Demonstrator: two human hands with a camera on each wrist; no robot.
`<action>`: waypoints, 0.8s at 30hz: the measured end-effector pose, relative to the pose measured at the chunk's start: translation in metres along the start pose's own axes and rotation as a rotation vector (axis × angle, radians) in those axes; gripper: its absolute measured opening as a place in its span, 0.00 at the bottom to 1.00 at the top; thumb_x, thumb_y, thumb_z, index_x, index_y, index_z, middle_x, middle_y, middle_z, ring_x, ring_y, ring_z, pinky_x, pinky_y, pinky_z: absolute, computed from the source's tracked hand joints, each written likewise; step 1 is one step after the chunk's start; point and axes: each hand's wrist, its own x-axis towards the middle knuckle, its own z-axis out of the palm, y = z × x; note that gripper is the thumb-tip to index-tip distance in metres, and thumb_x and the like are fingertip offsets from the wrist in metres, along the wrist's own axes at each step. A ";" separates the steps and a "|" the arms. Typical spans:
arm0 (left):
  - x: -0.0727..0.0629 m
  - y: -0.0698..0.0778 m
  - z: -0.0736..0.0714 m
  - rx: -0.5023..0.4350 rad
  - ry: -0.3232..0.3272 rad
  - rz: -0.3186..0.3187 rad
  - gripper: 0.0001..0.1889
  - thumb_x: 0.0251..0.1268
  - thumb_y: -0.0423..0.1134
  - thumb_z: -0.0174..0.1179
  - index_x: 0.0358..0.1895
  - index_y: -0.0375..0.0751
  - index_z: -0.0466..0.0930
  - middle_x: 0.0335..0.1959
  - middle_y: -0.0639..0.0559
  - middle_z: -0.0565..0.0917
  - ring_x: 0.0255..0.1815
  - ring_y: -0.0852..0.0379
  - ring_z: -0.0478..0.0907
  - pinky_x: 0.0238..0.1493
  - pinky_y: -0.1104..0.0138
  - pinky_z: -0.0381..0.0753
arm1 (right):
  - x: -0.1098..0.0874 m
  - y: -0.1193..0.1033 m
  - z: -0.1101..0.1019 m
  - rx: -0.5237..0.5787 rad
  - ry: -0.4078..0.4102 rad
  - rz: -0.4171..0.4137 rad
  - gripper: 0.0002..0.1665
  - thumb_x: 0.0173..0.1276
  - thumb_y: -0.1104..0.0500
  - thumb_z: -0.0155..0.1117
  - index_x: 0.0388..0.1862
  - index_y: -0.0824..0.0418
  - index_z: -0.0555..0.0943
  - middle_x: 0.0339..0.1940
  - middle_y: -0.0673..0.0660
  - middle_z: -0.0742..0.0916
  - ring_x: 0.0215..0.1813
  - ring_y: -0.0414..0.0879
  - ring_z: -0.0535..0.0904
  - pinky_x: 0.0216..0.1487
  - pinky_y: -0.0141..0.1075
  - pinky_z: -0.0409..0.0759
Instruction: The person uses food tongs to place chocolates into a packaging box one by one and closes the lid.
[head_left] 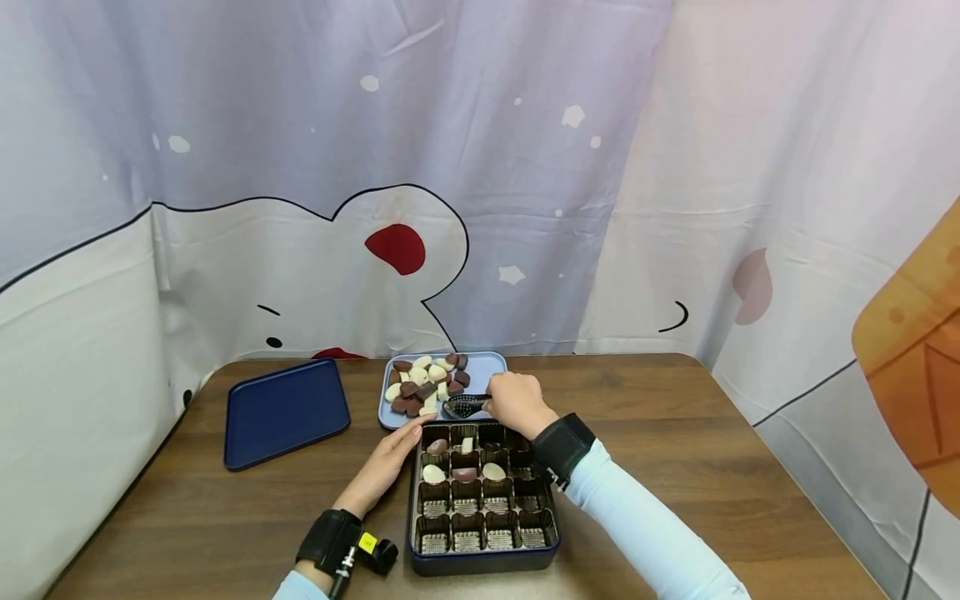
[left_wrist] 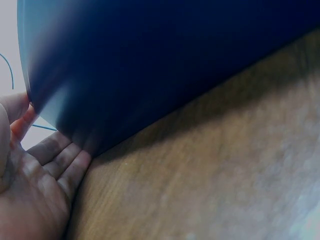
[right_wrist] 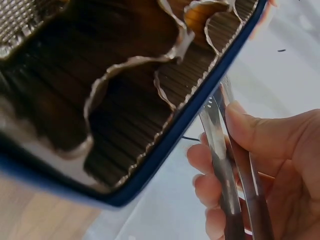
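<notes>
My right hand (head_left: 519, 402) holds metal tongs (head_left: 463, 406), thumb on one side and fingers on the other in the right wrist view. The perforated tong head lies over the near part of a light blue tray (head_left: 491, 363), beside a pile of white and brown chocolates (head_left: 417, 377). Closer in stands a dark blue box (head_left: 486, 563) with a brown, shiny divided insert. White and brownish-pink pieces, such as a white chocolate (head_left: 432, 473), sit in its two far rows. With fingers extended, my left hand (head_left: 384, 463) touches the box's far left corner.
A flat dark blue tray (head_left: 287, 413) lies on the wooden table (head_left: 660, 467), left of the light blue one. Behind the table's far edge hangs a printed curtain (head_left: 525, 167). My right forearm crosses past the box's right side.
</notes>
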 end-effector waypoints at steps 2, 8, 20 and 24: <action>0.000 0.000 0.000 0.000 0.000 0.000 0.25 0.87 0.50 0.42 0.79 0.49 0.67 0.83 0.42 0.60 0.86 0.38 0.50 0.83 0.38 0.48 | 0.000 0.001 -0.002 0.011 0.005 0.005 0.28 0.67 0.61 0.71 0.10 0.51 0.68 0.15 0.47 0.66 0.19 0.41 0.61 0.24 0.35 0.55; 0.000 -0.001 -0.001 -0.003 -0.013 0.012 0.25 0.88 0.49 0.41 0.79 0.47 0.67 0.84 0.40 0.59 0.86 0.38 0.48 0.83 0.37 0.46 | -0.002 0.001 -0.016 0.033 -0.010 0.043 0.06 0.68 0.55 0.74 0.36 0.54 0.94 0.27 0.52 0.88 0.27 0.46 0.82 0.24 0.37 0.73; 0.001 -0.002 0.000 0.002 -0.009 0.012 0.25 0.88 0.49 0.41 0.79 0.49 0.66 0.83 0.42 0.61 0.86 0.39 0.49 0.83 0.38 0.47 | -0.018 0.005 -0.045 0.062 -0.011 0.124 0.14 0.70 0.50 0.72 0.50 0.53 0.92 0.45 0.55 0.92 0.37 0.50 0.87 0.33 0.42 0.83; 0.001 -0.001 0.000 0.002 -0.010 0.010 0.25 0.88 0.50 0.41 0.80 0.49 0.66 0.84 0.42 0.60 0.86 0.39 0.49 0.83 0.37 0.47 | -0.030 0.006 -0.057 0.059 -0.004 0.133 0.14 0.67 0.51 0.74 0.48 0.55 0.93 0.44 0.55 0.93 0.37 0.52 0.88 0.32 0.44 0.83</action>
